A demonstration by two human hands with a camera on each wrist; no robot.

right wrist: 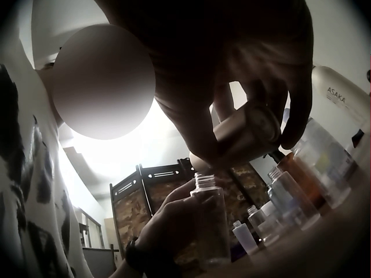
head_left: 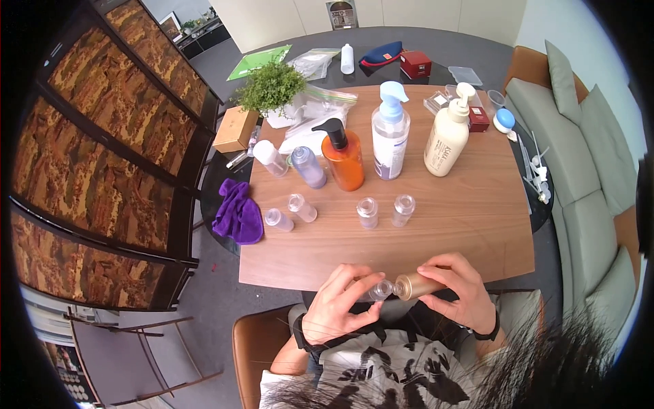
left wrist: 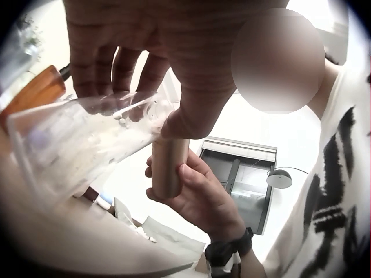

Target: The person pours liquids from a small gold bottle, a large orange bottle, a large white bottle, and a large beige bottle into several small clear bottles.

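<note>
Near the table's front edge, my left hand (head_left: 337, 307) holds a clear plastic bottle (right wrist: 211, 231) round its upper part. The bottle's threaded neck is uncapped. From the other side my right hand (head_left: 462, 290) grips a gold-brown bottle (head_left: 419, 285) between thumb and fingers. That bottle is tipped, with its mouth end right at the clear bottle's neck. In the left wrist view a few droplets show inside the clear bottle (left wrist: 81, 139). Ahead on the table, several small clear bottles stand, among them an uncapped one (head_left: 367, 213) and another (head_left: 403, 210).
Behind them stand an orange pump bottle (head_left: 346, 160), a blue-topped pump bottle (head_left: 391, 140), a cream pump bottle (head_left: 446, 140), a bluish bottle (head_left: 308, 168) and a white-capped bottle (head_left: 270, 158). A purple cloth (head_left: 238, 213) lies left, below a cardboard box (head_left: 236, 129) and potted plant (head_left: 276, 88).
</note>
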